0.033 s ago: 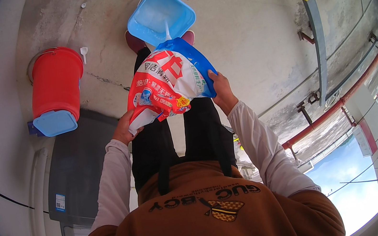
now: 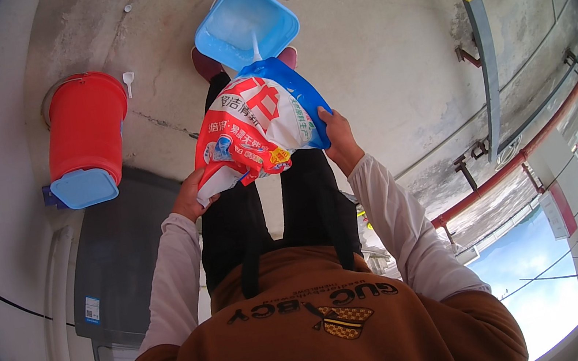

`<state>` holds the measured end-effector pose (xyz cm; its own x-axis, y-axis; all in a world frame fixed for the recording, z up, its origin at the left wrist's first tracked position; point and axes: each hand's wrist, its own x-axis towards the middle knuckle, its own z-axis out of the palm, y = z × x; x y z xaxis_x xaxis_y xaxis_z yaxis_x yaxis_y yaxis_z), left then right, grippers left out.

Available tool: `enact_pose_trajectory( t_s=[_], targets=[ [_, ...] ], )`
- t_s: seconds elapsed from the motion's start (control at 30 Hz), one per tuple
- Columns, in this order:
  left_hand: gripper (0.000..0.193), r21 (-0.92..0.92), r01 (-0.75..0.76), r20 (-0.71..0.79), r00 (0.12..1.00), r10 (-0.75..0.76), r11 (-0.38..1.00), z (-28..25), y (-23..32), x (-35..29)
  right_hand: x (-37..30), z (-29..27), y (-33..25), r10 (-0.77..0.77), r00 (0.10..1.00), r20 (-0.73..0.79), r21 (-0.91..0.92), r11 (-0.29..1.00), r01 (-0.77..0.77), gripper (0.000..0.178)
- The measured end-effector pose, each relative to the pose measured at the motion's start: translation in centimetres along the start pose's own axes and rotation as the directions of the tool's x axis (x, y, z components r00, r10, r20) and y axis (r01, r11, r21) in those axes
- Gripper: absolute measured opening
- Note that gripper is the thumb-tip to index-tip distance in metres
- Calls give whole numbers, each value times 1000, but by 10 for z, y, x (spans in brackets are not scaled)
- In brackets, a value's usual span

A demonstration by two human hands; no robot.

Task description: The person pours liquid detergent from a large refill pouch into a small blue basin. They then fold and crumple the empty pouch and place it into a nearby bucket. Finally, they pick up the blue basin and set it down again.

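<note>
A red, white and blue bag of washing powder (image 2: 251, 123) is tilted over a light blue plastic basin (image 2: 285, 24), its open end facing away from me. White powder (image 2: 255, 46) runs in a thin stream from the bag's far edge into the basin, where pale powder shows. My left hand (image 2: 190, 196) is closed on the bag's near left corner. At the blue right side, my right hand (image 2: 341, 138) grips the bag with the thumb on top. The basin is on the floor by my shoes, which it partly hides.
A red bucket (image 2: 86, 128) stands to the left, with a small light blue container (image 2: 85, 188) against its near side. Beside it on the floor lies a white scoop (image 2: 129, 83). On the right are a grey metal rail (image 2: 482, 42) and a red pipe (image 2: 482, 190).
</note>
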<state>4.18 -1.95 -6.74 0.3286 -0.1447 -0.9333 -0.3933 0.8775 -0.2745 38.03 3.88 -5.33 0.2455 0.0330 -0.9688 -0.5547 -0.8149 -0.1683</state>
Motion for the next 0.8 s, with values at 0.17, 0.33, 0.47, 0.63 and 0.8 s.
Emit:
enact_pose_trajectory(
  t_s=[0.17, 0.33, 0.47, 0.63, 0.8],
  targets=[
    [30, 16, -38, -3, 999, 38, 999, 5, -1, -5, -2, 3, -3, 8, 1000, -28, -39, 999, -9, 32],
    [30, 16, -25, -39, 999, 25, 1000, 6, -4, -5, 0, 2, -5, 4, 1000, -4, -57, 998, -4, 35],
    [31, 8, -18, -33, 999, 18, 1000, 3, -6, -4, 3, 2, -4, 10, 1000, 3, -78, 997, -9, 37],
    [32, 13, -30, -13, 999, 30, 999, 4, -8, -5, -1, 5, -9, 22, 1000, -7, -83, 996, -22, 37],
    [32, 9, -27, -1, 1000, 27, 1000, 3, -9, -4, 0, 5, -9, 13, 1000, -2, -95, 995, -13, 37]
  ],
)
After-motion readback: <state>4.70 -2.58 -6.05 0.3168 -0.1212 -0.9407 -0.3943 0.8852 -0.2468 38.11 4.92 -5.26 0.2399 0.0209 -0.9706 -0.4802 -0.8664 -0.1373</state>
